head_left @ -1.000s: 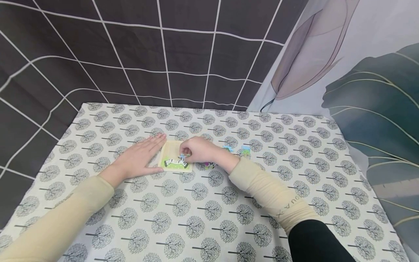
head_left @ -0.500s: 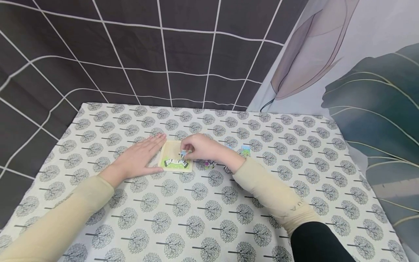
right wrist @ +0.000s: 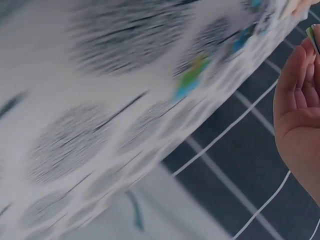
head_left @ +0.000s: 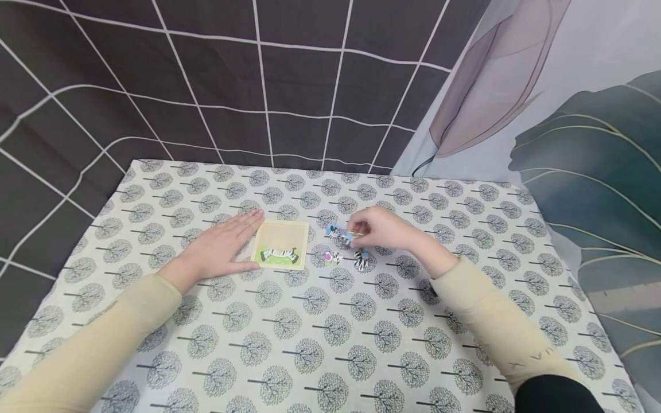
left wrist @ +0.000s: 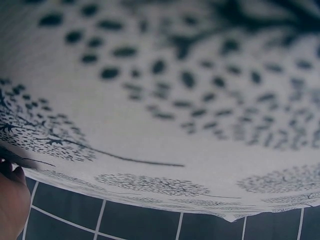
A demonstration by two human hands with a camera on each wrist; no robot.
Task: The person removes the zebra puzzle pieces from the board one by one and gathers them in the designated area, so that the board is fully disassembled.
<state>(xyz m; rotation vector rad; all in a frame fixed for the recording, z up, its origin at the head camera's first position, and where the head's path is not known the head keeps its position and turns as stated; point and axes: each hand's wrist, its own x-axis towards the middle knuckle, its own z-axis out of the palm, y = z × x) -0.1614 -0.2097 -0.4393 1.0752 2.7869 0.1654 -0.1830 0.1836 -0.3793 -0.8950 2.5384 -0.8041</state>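
A small wooden puzzle tray (head_left: 269,230) lies left of centre on the table, with zebra-body pieces (head_left: 279,256) on green along its lower part. My left hand (head_left: 219,245) rests with straight fingers along the tray's left side, thumb at the lower left corner. To the right of the tray, my right hand (head_left: 383,228) pinches a puzzle piece (head_left: 350,237) between thumb and fingers, above the cloth. In the right wrist view, that piece's thin edge (right wrist: 312,39) shows at the fingertips. A blue and striped loose piece (head_left: 334,232) is just left of it.
Nearer me lie a pink and white puzzle piece (head_left: 332,258) and a zebra-striped piece (head_left: 361,260). A green and blue piece (right wrist: 191,80) lies on the cloth in the right wrist view. A dark gridded curtain (head_left: 294,74) hangs behind the tree-print tablecloth (head_left: 289,355).
My right hand has lifted the piece away from the tray and carried it right, over the loose pieces. The left hand has stayed beside the tray.
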